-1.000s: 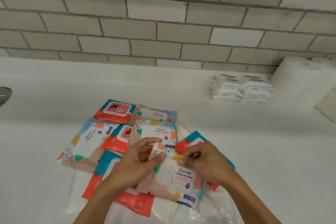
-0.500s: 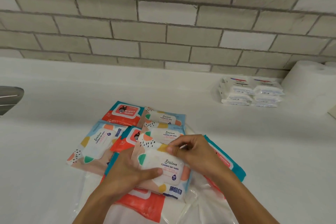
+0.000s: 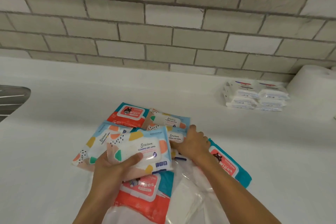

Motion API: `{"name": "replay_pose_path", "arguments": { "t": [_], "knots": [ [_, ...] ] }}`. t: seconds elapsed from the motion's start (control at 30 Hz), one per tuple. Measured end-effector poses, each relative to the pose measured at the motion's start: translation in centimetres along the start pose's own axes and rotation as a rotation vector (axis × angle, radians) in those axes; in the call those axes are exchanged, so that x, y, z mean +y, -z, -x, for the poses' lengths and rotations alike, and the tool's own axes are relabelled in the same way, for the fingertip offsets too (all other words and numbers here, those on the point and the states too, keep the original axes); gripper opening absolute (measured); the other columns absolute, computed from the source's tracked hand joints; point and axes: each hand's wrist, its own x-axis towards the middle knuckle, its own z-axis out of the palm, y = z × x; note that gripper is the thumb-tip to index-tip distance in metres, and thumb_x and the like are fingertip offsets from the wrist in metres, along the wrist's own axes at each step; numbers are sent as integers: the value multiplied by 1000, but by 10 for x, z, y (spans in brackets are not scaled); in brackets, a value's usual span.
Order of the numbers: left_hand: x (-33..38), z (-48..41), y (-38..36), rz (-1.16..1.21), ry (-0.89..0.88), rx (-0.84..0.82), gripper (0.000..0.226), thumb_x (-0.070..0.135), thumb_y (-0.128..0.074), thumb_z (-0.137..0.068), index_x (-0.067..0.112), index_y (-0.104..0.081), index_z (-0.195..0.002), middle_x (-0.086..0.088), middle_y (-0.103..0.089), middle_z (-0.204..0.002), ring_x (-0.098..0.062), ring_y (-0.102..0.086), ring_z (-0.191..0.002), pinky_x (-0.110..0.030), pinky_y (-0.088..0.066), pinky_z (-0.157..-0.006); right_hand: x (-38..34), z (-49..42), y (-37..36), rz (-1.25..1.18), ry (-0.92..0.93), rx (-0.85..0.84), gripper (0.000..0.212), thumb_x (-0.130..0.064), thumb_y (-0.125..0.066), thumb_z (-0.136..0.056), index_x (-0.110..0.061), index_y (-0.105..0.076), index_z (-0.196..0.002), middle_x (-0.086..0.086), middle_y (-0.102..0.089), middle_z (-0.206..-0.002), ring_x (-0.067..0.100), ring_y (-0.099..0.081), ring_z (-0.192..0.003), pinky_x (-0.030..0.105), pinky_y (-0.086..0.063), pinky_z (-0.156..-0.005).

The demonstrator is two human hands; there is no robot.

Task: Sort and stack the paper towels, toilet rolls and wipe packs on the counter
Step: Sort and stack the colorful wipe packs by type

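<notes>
- Pastel wipe pack [image 3: 143,149] gripped in left hand [image 3: 111,171], thumb pressed on top, over near-centre pile [image 3: 127,114].
- Right hand [image 3: 192,142] just right, fingers curled round second pack [image 3: 175,137].
- White packs [image 3: 254,96] stacked far right beside towel roll [image 3: 312,82].
</notes>
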Motion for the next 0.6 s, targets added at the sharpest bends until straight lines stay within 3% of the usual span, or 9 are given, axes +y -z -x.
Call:
{"name": "replay_pose_path", "arguments": {
  "t": [0.13,0.4,0.53,0.6],
  "knots": [
    [-2,-4,-2,70,-1,72,66,25,-91,-58,24,-56,-114,-4,-73,-99,-28,-74,-76,-50,-61,-64,-5,1,4,40,-19,-63,80,-74,-71,-62,-25,-40,-117,-1,-57,-120,23,-54,-113,40,-39,-98],
    [-2,-1,-7,98,-5,79,66,25,-89,-63,22,-54,-119,-5,-72,-99,-28,-73,-74,-44,-60,-57,-6,-4,12,-19,-35,-170,66,-75,-74,-55,-34,-44,-98,-5,-63,-107,19,-61,-102,43,-47,-96],
    [-1,0,-7,101,-25,118,58,26,-87,-67,22,-54,-114,-1,-69,-90,-27,-71,-72,-39,-57,-54,-7,0,16,-202,43,-174,56,-62,-82,-58,-39,-41,-89,-11,-61,-96,13,-63,-95,36,-53,-89],
    [1,0,-7,127,-39,126,51,26,-86,-69,23,-56,-110,-1,-69,-88,-27,-71,-70,-37,-56,-52,-6,3,13,-332,87,-151,62,-52,-88,-57,-35,-44,-96,-12,-59,-96,11,-62,-94,35,-54,-87]
  ]
}}
